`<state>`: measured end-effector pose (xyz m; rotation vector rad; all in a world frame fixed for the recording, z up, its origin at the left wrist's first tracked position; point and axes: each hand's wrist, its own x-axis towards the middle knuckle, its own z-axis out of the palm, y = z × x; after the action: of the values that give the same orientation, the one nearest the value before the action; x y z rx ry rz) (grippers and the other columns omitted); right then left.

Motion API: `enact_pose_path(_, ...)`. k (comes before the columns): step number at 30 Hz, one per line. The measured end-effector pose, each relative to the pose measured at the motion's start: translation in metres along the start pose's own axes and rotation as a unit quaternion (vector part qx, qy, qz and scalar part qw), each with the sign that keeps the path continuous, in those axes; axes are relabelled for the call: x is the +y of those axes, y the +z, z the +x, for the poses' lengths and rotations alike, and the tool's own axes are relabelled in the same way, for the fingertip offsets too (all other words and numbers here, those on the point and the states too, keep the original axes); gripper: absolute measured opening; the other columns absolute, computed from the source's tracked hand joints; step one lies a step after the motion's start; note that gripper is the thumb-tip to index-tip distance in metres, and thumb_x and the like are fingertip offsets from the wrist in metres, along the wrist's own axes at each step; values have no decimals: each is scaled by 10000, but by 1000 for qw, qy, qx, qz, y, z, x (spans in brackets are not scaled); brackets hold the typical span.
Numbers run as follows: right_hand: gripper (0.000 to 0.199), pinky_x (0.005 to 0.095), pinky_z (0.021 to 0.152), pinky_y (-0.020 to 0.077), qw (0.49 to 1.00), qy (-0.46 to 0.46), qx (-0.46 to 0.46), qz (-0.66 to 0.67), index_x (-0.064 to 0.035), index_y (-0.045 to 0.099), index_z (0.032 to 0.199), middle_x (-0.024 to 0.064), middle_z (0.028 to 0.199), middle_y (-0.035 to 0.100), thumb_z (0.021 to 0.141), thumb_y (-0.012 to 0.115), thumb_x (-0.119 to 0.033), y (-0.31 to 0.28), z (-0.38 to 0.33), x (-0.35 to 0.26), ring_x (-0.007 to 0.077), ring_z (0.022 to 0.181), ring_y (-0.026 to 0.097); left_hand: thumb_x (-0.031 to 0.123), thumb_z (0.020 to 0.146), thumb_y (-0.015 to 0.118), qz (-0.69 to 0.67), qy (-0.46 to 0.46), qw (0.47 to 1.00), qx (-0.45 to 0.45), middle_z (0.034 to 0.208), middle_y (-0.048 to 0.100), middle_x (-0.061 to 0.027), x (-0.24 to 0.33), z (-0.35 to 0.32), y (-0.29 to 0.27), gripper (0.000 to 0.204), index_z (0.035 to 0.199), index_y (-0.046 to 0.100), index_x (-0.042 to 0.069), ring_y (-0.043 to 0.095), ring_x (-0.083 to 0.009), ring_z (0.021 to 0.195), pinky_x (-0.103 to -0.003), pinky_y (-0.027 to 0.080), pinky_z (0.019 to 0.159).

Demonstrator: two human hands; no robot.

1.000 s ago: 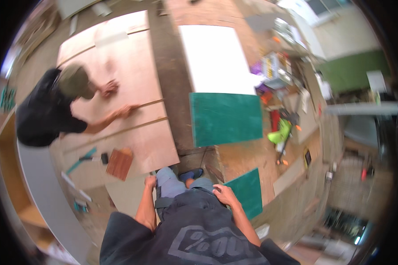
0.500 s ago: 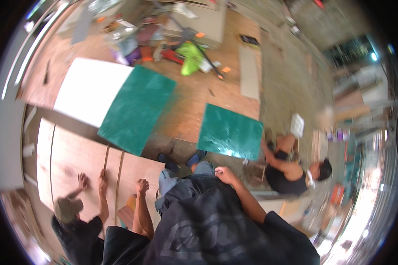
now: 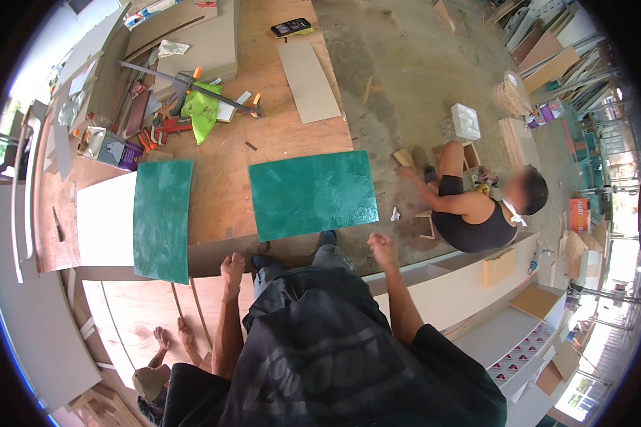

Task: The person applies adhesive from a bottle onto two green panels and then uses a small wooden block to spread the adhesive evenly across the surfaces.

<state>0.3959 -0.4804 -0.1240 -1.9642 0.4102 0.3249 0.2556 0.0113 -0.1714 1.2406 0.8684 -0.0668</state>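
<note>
My left hand (image 3: 233,270) hangs over the gap between two work surfaces, its fingers curled in with nothing seen in them. My right hand (image 3: 382,250) is raised in front of me, also loosely closed, and no held thing shows. Nearest to it lies a green rectangular panel (image 3: 313,196) with a glossy wet-looking patch at its right end, on the plywood table (image 3: 224,206) and overhanging its edge. Beyond my left hand is a second green panel (image 3: 162,220), overlapping a white panel (image 3: 107,220). Neither hand touches a panel.
A co-worker (image 3: 477,213) sits low at the right; another (image 3: 153,381) handles strips on a pale board (image 3: 146,309). A bar clamp (image 3: 192,89), lime-green cloth (image 3: 201,114), phone (image 3: 292,28) and beige strip (image 3: 308,82) lie on the table. A long white cabinet piece (image 3: 463,285) stands at right.
My view has swung to the right. My right hand has lifted from my lap and moved forward; my left hand has come away from above the pale board. The near co-worker at right now reaches toward the floor.
</note>
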Motion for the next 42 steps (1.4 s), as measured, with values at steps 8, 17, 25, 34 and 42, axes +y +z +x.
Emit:
enact_pose_path(8,822,394,1032,447,989,55,-113,75,-65,432,1493,156,1476,463,950,489,-679,-17,126,-59,280,1344,460,601,988,458,153,-48,973,168,733,611,-135,65,12,140,667,893,650,-31,552,-246,711,-418,464,678)
enact_pose_path(17,544,340,856,506,947,174,-241,123,-32,638,1177,99,1106,654,1011,517,-536,-48,179,-99,186,1011,612,697,963,419,252,-30,960,118,800,657,-143,78,-25,126,753,976,709,3,600,-231,727,-382,479,681)
enact_pose_path(25,711,338,913,515,878,107,-303,355,-34,459,1458,96,1327,587,1012,468,-588,-40,106,-180,195,1111,597,687,981,410,-30,-105,994,2,966,682,-31,48,-36,123,731,1247,662,54,603,-144,776,-277,494,702)
enact_pose_path(34,628,347,857,550,763,59,-401,503,-43,520,1380,81,1238,627,1005,506,-547,-27,67,-235,186,1056,618,690,983,386,-84,-100,988,-78,1454,471,-203,56,-29,116,860,1480,423,-12,525,-314,1224,-394,470,977)
enact_pose_path(42,480,429,865,543,415,63,-565,710,-80,563,1313,114,1250,624,976,591,-421,-46,65,-239,259,1090,619,680,1001,338,-13,16,993,-119,1460,493,-217,207,-89,102,862,1442,470,-50,468,-337,1335,-478,359,1121)
